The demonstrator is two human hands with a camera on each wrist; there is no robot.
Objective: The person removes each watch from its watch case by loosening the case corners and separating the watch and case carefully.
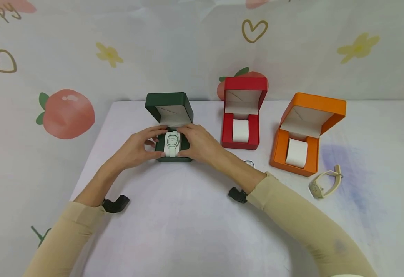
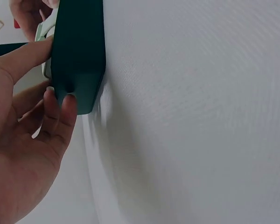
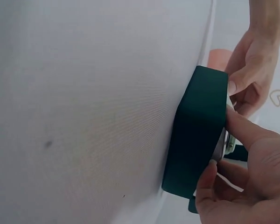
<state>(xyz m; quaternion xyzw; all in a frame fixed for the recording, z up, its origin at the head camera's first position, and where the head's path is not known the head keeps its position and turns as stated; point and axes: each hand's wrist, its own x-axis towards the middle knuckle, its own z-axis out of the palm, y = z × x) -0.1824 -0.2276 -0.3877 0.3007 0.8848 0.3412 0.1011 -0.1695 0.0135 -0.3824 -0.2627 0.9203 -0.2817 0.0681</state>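
A white wristwatch (image 1: 172, 141) with a squarish face is wrapped round a white cushion, which sits in the base of the green watch box (image 1: 168, 98), its lid raised. My left hand (image 1: 137, 149) holds the watch and cushion from the left, thumb at the near edge and fingers at the far edge. From the other side my right hand (image 1: 202, 144) does the same, thumb near and fingers far. In the left wrist view, other left fingertips (image 2: 69, 101) lie against the side of the green box. The right thumb (image 3: 240, 126) is at the box rim in the right wrist view.
To the right stand a red watch box (image 1: 240, 145) and an orange watch box (image 1: 293, 169), both with raised lids and white cushions inside. A beige watch (image 1: 325, 185) lies beside the orange box. Another watch (image 1: 249, 164) is partly hidden behind the right forearm.
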